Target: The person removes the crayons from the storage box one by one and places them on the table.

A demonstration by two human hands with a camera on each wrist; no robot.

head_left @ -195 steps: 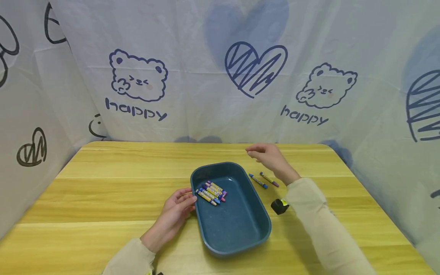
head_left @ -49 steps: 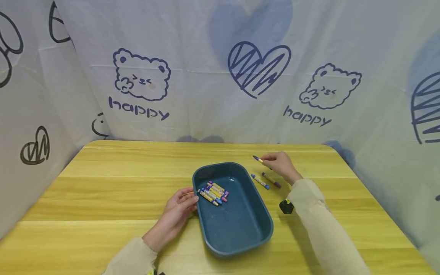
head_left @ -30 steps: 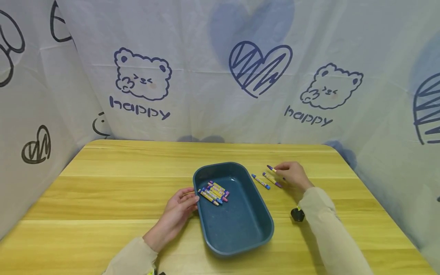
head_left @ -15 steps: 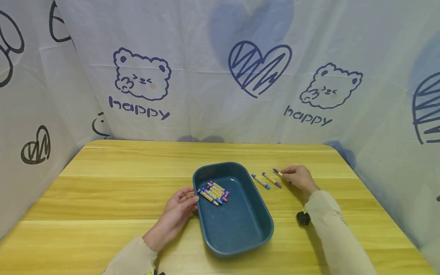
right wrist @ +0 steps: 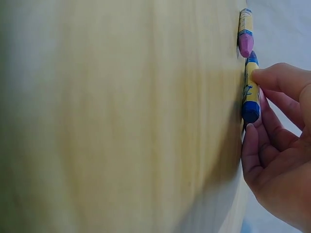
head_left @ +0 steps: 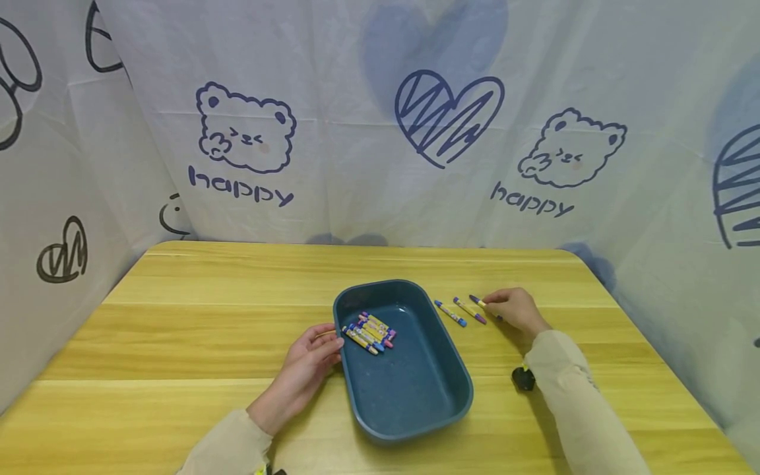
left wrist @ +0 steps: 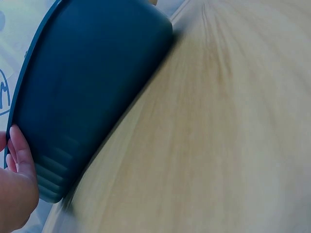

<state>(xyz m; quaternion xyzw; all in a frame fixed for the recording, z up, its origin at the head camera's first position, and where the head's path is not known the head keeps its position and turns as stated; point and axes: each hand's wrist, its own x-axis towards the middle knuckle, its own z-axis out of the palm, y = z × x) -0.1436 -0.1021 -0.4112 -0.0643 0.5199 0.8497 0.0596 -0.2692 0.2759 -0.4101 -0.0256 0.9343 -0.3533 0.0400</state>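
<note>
My left hand (head_left: 309,363) grips the left rim of a dark teal plastic bin (head_left: 410,396); the left wrist view shows fingers (left wrist: 22,150) at the rim, against the bin's outer wall (left wrist: 92,73). My right hand (head_left: 516,310) pinches a dark-tipped crayon (right wrist: 250,87) with a yellow wrapper and blue bands, low over the table right of the bin. Just left of it lie a purple crayon (head_left: 470,311) and a blue crayon (head_left: 450,313), roughly parallel to it. Several more crayons (head_left: 368,333) lie bunched inside the bin near its left wall.
The wooden table (head_left: 208,330) extends around the bin. White printed curtains (head_left: 350,178) hang behind it and at both sides. A black tracker-like block (head_left: 523,379) sits under the right sleeve (head_left: 576,396).
After appearing without a crayon earlier, my right hand has brought the dark-tipped one from the back of the table down to the right of the two loose crayons. My left hand stays on the bin.
</note>
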